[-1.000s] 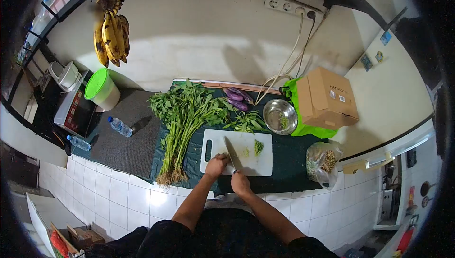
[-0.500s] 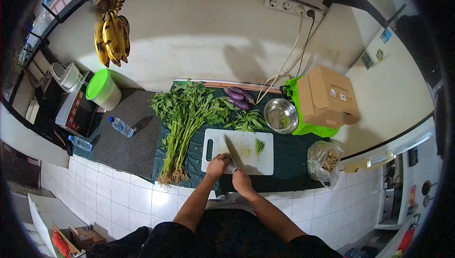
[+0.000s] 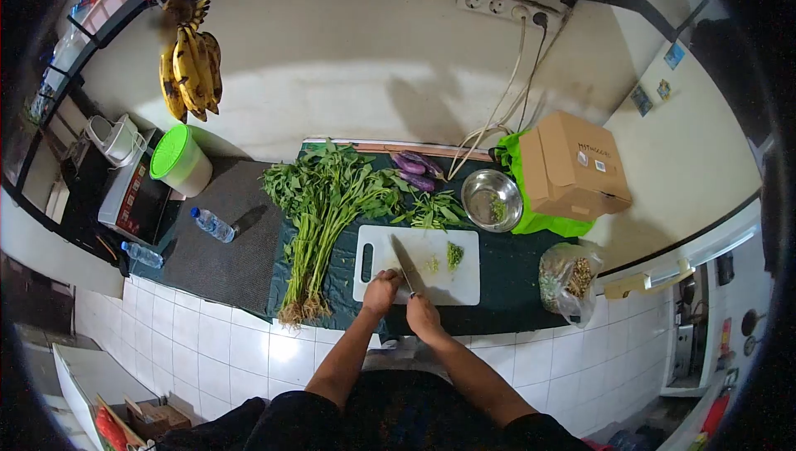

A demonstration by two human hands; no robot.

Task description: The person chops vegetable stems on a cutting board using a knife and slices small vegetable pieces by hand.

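Observation:
A kitchen knife (image 3: pixel 405 260) is in my right hand (image 3: pixel 423 315), its blade pointing away from me over the white cutting board (image 3: pixel 461 289). My left hand (image 3: pixel 382 290) is closed at the board's near edge, just left of the blade; what its fingers hold is too small to make out. On the board's right half lies a small pile of chopped greens (image 3: pixel 455 255), with pale bits (image 3: pixel 432 264) scattered closer to the knife. Left of the board rests a large bunch of leafy greens with roots (image 3: pixel 319 240). Loose leaves (image 3: pixel 435 212) lie behind the board.
Purple eggplants (image 3: pixel 419 171) and a steel bowl (image 3: pixel 492 201) with some greens stand behind the board. To the right are a cardboard box (image 3: pixel 575 165) and a plastic bag (image 3: pixel 570 281). A water bottle (image 3: pixel 213 225) and green-lidded container (image 3: pixel 181 161) stand left; bananas (image 3: pixel 192 74) hang above.
The view has shifted very slightly. Both hands and the knife stay in nearly the same place over the board.

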